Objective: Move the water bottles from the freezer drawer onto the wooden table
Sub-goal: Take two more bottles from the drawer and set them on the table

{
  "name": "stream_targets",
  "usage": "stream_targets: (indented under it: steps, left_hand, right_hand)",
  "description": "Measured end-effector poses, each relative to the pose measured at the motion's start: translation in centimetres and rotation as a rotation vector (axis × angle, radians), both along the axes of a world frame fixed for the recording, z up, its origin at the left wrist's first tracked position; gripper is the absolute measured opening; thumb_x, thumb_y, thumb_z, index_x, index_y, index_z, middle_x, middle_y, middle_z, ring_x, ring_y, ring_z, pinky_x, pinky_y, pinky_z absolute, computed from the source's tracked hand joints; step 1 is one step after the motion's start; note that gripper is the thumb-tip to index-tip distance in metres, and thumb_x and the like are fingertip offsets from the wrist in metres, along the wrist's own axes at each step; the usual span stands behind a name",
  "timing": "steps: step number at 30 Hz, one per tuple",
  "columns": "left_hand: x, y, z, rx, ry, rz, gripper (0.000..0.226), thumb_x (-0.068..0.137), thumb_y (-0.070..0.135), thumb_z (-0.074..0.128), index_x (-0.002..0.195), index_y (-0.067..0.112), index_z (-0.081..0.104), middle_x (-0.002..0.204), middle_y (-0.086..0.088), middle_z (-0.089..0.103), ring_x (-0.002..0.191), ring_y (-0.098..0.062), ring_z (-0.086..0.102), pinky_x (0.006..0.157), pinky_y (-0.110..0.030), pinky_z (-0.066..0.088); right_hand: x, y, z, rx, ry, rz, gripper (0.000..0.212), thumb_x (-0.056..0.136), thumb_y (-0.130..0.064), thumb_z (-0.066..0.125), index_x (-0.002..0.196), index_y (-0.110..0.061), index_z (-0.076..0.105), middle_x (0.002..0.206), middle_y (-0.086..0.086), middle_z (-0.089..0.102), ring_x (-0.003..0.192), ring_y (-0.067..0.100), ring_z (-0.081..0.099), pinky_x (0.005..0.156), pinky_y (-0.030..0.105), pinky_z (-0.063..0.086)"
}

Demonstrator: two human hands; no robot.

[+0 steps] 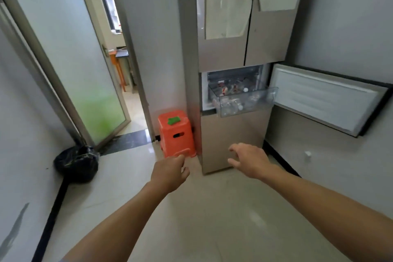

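Note:
A tall beige fridge [234, 49] stands ahead with its freezer door [325, 100] swung open to the right. A clear plastic freezer drawer [268, 97] is pulled out and holds several clear water bottles [234, 104]. Both my arms reach forward, low and well short of the drawer. My left hand [170, 171] has loosely curled fingers and holds nothing. My right hand [248, 160] is spread open and empty, in front of the fridge's lower panel. The wooden table is not in view.
An orange plastic stool [175, 134] with a green piece on top stands against the fridge's left side. A black rubbish bag [77, 162] sits on the floor at the left wall. A frosted glass door [70, 59] stands open to another room.

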State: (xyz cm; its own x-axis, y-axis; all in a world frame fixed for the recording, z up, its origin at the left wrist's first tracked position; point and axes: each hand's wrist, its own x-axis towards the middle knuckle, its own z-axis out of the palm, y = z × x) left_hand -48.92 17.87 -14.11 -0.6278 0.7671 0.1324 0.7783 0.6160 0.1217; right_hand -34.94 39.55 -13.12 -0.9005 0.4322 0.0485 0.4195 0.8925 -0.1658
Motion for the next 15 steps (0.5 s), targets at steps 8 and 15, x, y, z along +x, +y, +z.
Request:
stream_targets:
  steps: [8,15]
  left_hand:
    - [-4.2,18.1,-2.0,-0.041,-0.022,-0.227,0.025,0.089,0.041,0.043,0.086,0.018,0.053,0.086,0.0,0.064,0.077,-0.025,0.062,0.069,-0.04,0.052]
    - [-10.0,32.6,-1.6,-0.065,-0.004,-0.214,0.023,0.09,0.038,0.044,0.086,0.016,0.05,0.09,-0.006,0.065,0.082,-0.029,0.062,0.065,-0.034,0.045]
  right_hand:
    - [-0.7,15.9,-2.7,-0.044,-0.052,-0.219,0.043,0.092,-0.047,0.052,0.129,-0.026,0.049,0.122,-0.002,0.058,0.108,0.022,0.057,0.086,0.034,0.045]
    - [-6.6,30.6,-2.9,-0.078,-0.009,-0.223,0.045,0.093,-0.046,0.052,0.132,-0.025,0.049,0.122,-0.002,0.059,0.103,0.019,0.059,0.083,0.035,0.05]
